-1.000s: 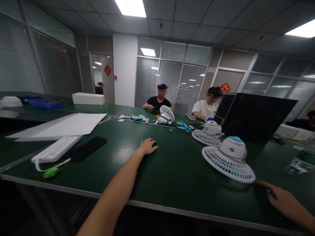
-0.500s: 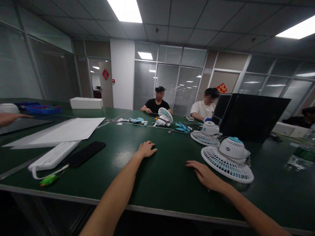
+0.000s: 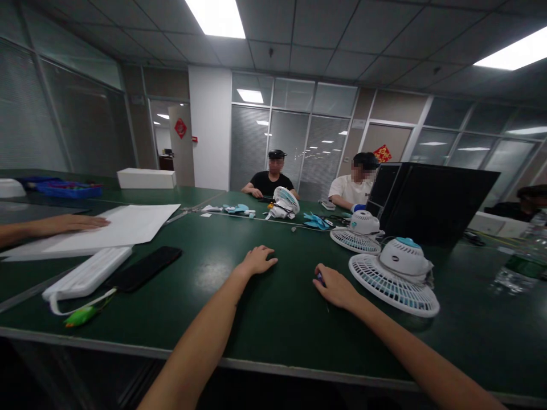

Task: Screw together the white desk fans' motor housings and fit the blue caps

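Note:
My left hand (image 3: 258, 261) rests palm down on the green tabletop, its fingers loosely stretched and holding nothing. To the right, my right hand (image 3: 335, 286) is curled round a small purple object (image 3: 320, 278); most of it is hidden by the fingers, so its kind is unclear. Closest to that hand lies a white fan head (image 3: 393, 279), grille down, with a light-blue cap on its motor housing. Just behind it sits a second white fan head (image 3: 356, 233), also grille down.
A black computer case (image 3: 440, 202) stands beyond the fans, and a water bottle (image 3: 519, 270) at far right. Blue fan blades (image 3: 316, 221) and another fan (image 3: 284, 204) lie farther back. Leftward are a phone (image 3: 147, 267), a power strip (image 3: 88, 273), paper (image 3: 141, 225) and a co-worker's hand (image 3: 77, 224).
My right hand has closed round the small purple object and shifted slightly left. My left hand stays nearly still. The co-worker's hand at left has come in over the paper.

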`<state>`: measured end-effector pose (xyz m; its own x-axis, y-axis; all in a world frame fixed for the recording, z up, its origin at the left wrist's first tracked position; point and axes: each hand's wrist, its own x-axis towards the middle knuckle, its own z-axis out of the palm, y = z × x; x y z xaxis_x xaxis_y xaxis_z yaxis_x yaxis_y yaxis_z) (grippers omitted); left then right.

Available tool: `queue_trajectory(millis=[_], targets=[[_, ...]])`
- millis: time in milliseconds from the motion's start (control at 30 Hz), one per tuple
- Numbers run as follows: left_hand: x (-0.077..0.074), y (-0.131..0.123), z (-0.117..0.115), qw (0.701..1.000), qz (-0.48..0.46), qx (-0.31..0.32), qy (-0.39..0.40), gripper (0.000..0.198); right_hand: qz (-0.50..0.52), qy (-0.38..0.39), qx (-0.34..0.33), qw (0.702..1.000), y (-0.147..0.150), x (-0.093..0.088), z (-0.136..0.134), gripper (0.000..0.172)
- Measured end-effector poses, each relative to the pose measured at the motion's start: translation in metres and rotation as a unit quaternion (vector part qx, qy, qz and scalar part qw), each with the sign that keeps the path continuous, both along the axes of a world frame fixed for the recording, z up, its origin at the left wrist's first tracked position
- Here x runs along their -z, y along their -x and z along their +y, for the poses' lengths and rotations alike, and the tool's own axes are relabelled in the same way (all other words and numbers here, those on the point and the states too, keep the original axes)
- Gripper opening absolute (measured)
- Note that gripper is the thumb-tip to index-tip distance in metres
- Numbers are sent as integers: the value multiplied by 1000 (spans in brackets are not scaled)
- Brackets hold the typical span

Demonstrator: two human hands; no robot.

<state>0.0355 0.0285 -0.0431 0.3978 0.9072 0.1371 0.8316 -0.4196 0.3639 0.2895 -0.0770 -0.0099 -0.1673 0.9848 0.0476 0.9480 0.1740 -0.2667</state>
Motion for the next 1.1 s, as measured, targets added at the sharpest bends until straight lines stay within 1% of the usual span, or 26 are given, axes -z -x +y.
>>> queue_trajectory(millis=[67, 133, 233, 300, 400, 500, 533, 567, 633, 700, 767, 800, 900, 1000, 1067, 1100], targets=[[-2, -12, -4, 999, -24, 34, 0, 53, 14, -11, -11, 1000, 5, 4, 2, 26], [-4, -28, -12, 996, -45, 71, -1, 53, 36, -26, -31, 999, 16, 7, 7, 26], [-6, -51, -27, 992, -61, 114, 3, 53, 84, -44, -83, 992, 37, 12, 18, 32], [-4, -58, -35, 989, -60, 132, 10, 57, 118, -46, -123, 984, 49, 14, 24, 36], [1, -51, -42, 992, -45, 119, 9, 62, 158, -33, -170, 972, 56, 14, 30, 41], [5, -29, -42, 994, -16, 104, 2, 55, 183, -21, -189, 965, 47, 10, 30, 38], [5, -20, -40, 996, -2, 91, -3, 53, 190, -20, -189, 963, 41, 7, 28, 37], [5, -10, -39, 998, 31, 53, -14, 54, 196, -21, -188, 962, 35, 3, 27, 38], [4, 9, -34, 996, 77, -38, -12, 60, 205, -25, -175, 963, 21, -6, 24, 42], [2, 28, -27, 986, 99, -135, -9, 66, 214, -34, -153, 964, 8, -15, 20, 46], [0, 43, -22, 974, 106, -202, -5, 71, 220, -48, -125, 966, -4, -24, 16, 47], [0, 49, -20, 969, 107, -223, -4, 73, 221, -57, -111, 967, -10, -28, 13, 47], [-1, 56, -16, 963, 112, -246, 1, 75, 217, -103, -72, 968, -31, -36, 5, 49], [-1, 54, -16, 962, 115, -244, -29, 74, 196, -190, -22, 962, -62, -47, -4, 49], [-1, 51, -17, 963, 109, -237, -71, 70, 129, -268, 51, 953, -90, -58, -9, 48], [-1, 50, -17, 964, 103, -230, -88, 68, 79, -313, 107, 940, -106, -65, -11, 47]])
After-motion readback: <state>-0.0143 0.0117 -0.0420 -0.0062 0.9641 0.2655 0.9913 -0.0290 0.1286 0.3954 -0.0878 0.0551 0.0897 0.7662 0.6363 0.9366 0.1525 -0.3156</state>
